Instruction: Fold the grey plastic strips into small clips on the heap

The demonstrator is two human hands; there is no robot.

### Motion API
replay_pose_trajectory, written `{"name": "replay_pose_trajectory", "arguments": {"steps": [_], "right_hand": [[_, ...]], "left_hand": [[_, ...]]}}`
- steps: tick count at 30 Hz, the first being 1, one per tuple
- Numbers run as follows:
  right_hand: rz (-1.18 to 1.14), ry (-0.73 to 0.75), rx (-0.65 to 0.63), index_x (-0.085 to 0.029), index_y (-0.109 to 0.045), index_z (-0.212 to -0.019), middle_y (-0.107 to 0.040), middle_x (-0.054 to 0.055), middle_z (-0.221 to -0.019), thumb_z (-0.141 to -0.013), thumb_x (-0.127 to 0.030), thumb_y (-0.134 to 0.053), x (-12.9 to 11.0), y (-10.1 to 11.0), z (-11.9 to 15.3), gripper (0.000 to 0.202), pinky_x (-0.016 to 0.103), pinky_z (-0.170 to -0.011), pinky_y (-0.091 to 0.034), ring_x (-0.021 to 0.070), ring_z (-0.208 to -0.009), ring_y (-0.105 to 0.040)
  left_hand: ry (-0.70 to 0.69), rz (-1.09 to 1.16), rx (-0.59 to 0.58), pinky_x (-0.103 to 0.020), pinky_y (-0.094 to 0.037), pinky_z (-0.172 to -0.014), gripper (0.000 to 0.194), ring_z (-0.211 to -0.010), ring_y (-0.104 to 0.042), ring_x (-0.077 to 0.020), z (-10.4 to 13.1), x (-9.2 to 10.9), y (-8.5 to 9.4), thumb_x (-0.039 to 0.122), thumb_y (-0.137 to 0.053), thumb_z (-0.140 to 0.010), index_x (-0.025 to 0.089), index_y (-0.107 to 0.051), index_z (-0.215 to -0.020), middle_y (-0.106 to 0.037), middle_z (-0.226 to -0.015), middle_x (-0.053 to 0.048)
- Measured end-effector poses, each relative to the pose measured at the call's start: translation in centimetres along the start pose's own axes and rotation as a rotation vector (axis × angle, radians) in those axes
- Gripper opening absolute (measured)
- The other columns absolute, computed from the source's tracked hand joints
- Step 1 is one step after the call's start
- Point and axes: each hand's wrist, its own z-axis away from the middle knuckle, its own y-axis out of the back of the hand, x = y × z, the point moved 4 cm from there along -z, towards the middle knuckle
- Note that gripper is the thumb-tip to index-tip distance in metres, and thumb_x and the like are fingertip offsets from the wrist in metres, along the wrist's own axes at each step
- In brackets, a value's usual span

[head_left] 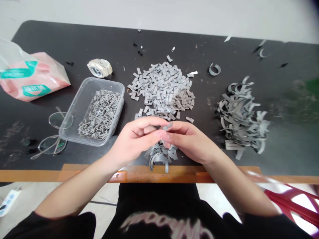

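My left hand (139, 137) and my right hand (185, 137) meet at the fingertips, both pinching a small grey strip piece (167, 126). Its lower part is hidden by my fingers. Just beyond the hands spreads a heap of small grey folded pieces (163, 86). Beneath them, near the table's front edge, lies a bunch of curled grey strips (157, 157). A clear plastic tub (68, 124) to the left holds many tiny grey clips (101, 114).
A larger pile of curled grey strips (243, 122) lies to the right. On the left are eyeglasses (52, 145), a white watch (99, 68) and a pink tissue pack (40, 76). A loose curled strip (214, 69) and scraps dot the black table (82, 36).
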Motion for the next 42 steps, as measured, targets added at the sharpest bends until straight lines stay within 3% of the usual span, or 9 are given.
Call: {"name": "replay_pose_trajectory", "arguments": {"steps": [4,7,13,20,23,29,36,39,42], "right_hand": [[0.019,0.06,0.093,-0.021,-0.076,-0.084,-0.067,-0.004,-0.068,-0.086,-0.023,-0.08,-1.1,0.6,0.3,0.005,0.021,-0.06,-0.048,0.0074,-0.059,-0.058],[-0.003,0.114,0.192,-0.022,-0.078,-0.089,-0.072,-0.002,-0.072,-0.083,-0.024,-0.082,-1.9,1.1,0.7,0.007,0.021,-0.058,-0.051,0.0082,-0.059,-0.061],[0.076,0.147,0.18,-0.024,-0.081,-0.092,-0.078,0.001,-0.086,-0.077,-0.024,-0.087,-2.4,0.7,1.1,0.016,0.03,-0.073,-0.062,0.0139,-0.071,-0.071],[0.342,0.259,0.349,-0.025,-0.082,-0.082,-0.079,0.001,-0.084,-0.077,-0.02,-0.085,-3.0,0.4,1.6,0.008,0.028,-0.073,-0.06,0.0152,-0.075,-0.071],[0.396,0.217,0.396,-0.023,-0.079,-0.076,-0.077,0.001,-0.078,-0.074,-0.022,-0.087,-2.5,0.6,1.5,0.009,0.028,-0.066,-0.057,0.0153,-0.07,-0.068],[0.321,0.1,0.378,-0.02,-0.071,-0.072,-0.071,-0.001,-0.071,-0.07,-0.021,-0.089,-1.8,0.7,0.9,0.017,0.024,-0.061,-0.052,0.0125,-0.065,-0.064],[0.182,0.108,0.325,-0.023,-0.076,-0.087,-0.065,-0.003,-0.076,-0.066,-0.013,-0.09,-1.4,1.0,0.7,0.027,0.021,-0.062,-0.05,0.0105,-0.071,-0.06],[0.069,0.054,0.25,-0.021,-0.075,-0.076,-0.065,-0.003,-0.071,-0.065,-0.014,-0.091,-1.0,1.0,0.5,0.022,0.022,-0.057,-0.048,0.0097,-0.063,-0.057],[-0.094,-0.014,0.168,-0.021,-0.071,-0.068,-0.065,-0.005,-0.067,-0.059,-0.012,-0.093,-0.6,0.8,0.3,0.026,0.02,-0.05,-0.044,0.0079,-0.055,-0.054]], "left_hand": [[-0.008,-0.033,0.068,-0.02,-0.032,-0.041,0.014,-0.042,-0.037,-0.0052,-0.2,0.1,0.4,0.028,-0.071,-0.089,0.018,-0.071,-0.1,-0.047,-0.049,0.009],[-0.012,-0.12,0.1,-0.02,-0.036,-0.046,0.013,-0.048,-0.042,-0.0062,-0.4,0.3,0.5,0.023,-0.071,-0.088,0.017,-0.073,-0.099,-0.048,-0.054,0.008],[-0.007,-0.104,0.068,-0.019,-0.034,-0.042,0.014,-0.043,-0.04,-0.0059,-0.3,0.3,0.4,0.024,-0.069,-0.091,0.017,-0.077,-0.099,-0.048,-0.049,0.008],[-0.013,-0.24,0.091,-0.018,-0.038,-0.042,0.012,-0.047,-0.049,-0.0074,-0.1,0.8,0.2,0.021,-0.069,-0.09,0.017,-0.079,-0.096,-0.062,-0.055,0.003],[-0.037,-0.304,0.086,-0.018,-0.044,-0.046,0.015,-0.053,-0.057,-0.0086,-0.1,0.9,0.0,0.02,-0.066,-0.091,0.017,-0.08,-0.097,-0.072,-0.066,0.0],[-0.107,-0.405,0.056,-0.024,-0.059,-0.072,0.019,-0.081,-0.073,-0.0154,-0.1,1.0,-0.2,0.022,-0.062,-0.094,0.017,-0.08,-0.099,-0.081,-0.091,-0.005],[-0.068,-0.392,-0.028,-0.019,-0.042,-0.049,0.019,-0.057,-0.055,-0.0099,-0.1,0.8,-0.2,0.025,-0.061,-0.093,0.015,-0.076,-0.093,-0.065,-0.065,0.0],[-0.016,-0.309,-0.11,-0.019,-0.04,-0.049,0.015,-0.054,-0.05,-0.0085,-0.3,0.8,-0.2,0.026,-0.065,-0.09,0.014,-0.073,-0.085,-0.059,-0.062,0.002],[0.01,-0.22,-0.159,-0.021,-0.045,-0.052,0.014,-0.056,-0.055,-0.0102,-0.3,0.8,-0.2,0.027,-0.068,-0.089,0.015,-0.072,-0.083,-0.064,-0.065,0.0]]}}
